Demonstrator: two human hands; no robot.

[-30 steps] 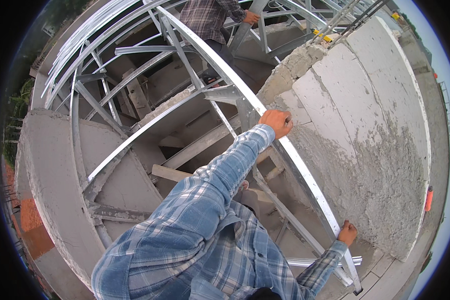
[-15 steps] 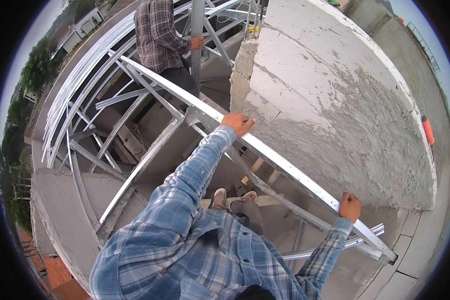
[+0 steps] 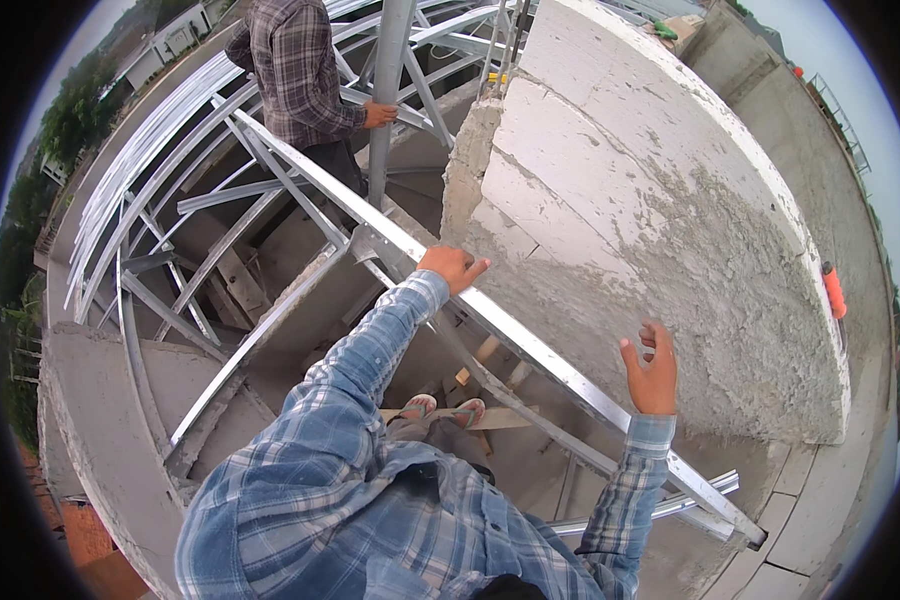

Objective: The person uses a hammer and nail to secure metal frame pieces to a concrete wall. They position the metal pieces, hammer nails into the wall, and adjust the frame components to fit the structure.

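A long silver metal beam (image 3: 550,370) runs diagonally from the upper left to the lower right, across a lattice of metal framing (image 3: 210,200). My left hand (image 3: 448,266) grips this beam near its middle, thumb out to the right. Raised just above the beam's lower part is my right hand (image 3: 650,370), empty, with fingers apart and slightly curled. Below, my sandalled feet (image 3: 418,406) rest by a wooden plank (image 3: 512,418) among the framing, over grey concrete.
A co-worker in a plaid shirt (image 3: 290,80) stands at the upper left, one hand on an upright metal post (image 3: 385,120). A rough block wall (image 3: 660,230) fills the right, with an orange object (image 3: 835,290) on its edge. A concrete slab (image 3: 110,380) lies left.
My right hand has let go of the beam and risen, fingers opening. My left hand stays on it. The co-worker now appears more upright in view, which has shifted with my head.
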